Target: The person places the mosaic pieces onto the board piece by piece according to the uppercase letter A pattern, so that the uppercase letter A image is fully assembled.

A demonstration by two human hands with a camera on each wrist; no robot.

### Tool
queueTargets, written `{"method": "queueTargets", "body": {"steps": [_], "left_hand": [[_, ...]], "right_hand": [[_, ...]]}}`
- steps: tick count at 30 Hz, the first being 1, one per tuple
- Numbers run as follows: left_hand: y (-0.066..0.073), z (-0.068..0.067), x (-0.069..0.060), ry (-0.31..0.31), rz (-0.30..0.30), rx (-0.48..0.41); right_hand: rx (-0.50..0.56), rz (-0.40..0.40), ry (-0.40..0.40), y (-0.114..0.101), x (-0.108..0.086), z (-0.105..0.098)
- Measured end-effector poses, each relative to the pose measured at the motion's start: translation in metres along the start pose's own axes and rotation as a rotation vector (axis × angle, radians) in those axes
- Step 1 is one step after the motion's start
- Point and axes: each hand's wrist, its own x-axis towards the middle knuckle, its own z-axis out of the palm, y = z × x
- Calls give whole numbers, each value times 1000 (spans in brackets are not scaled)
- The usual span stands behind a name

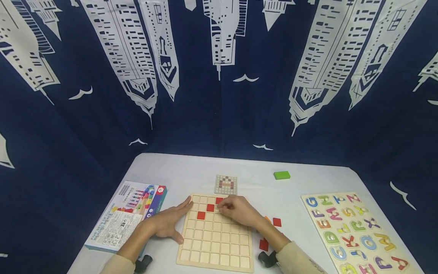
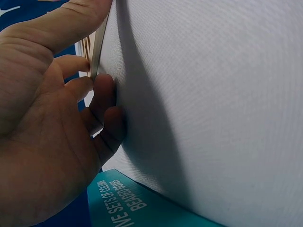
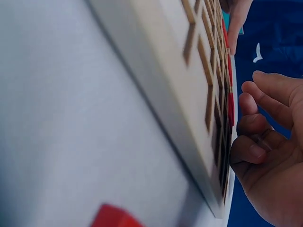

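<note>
A wooden grid board (image 1: 215, 258) lies on the table with three red square tiles (image 1: 201, 215) showing in a diagonal line. My left hand (image 1: 169, 222) rests at the board's left side, thumb and fingers spread along its edge. Over the board's upper part is my right hand (image 1: 239, 210), its fingers bent just beside the topmost red tile (image 1: 219, 200). In the right wrist view, no tile shows between the fingers of the right hand (image 3: 274, 137). That hand hides some grid cells. A small pattern card (image 1: 226, 184) lies just beyond the board.
Loose red tiles (image 1: 276, 222) lie right of the board, partly behind the right forearm. A boxed toy set (image 1: 124, 217) is at left, an alphabet puzzle board (image 1: 359, 232) at right. Toward the back sits a green block (image 1: 282, 175). A patterned blue curtain (image 1: 219, 114) hangs behind.
</note>
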Motion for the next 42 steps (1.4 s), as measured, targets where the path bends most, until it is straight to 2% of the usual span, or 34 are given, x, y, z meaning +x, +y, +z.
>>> {"method": "queueTargets", "body": {"steps": [12, 25, 42], "left_hand": [[-2, 0, 2, 4, 9, 1], [-2, 0, 3, 6, 11, 2], [-1, 1, 1, -1, 22, 9]], "right_hand": [[-21, 16, 5, 9, -8, -4], [-8, 77, -1, 16, -13, -16], [-13, 160, 29, 29, -32, -34]]}}
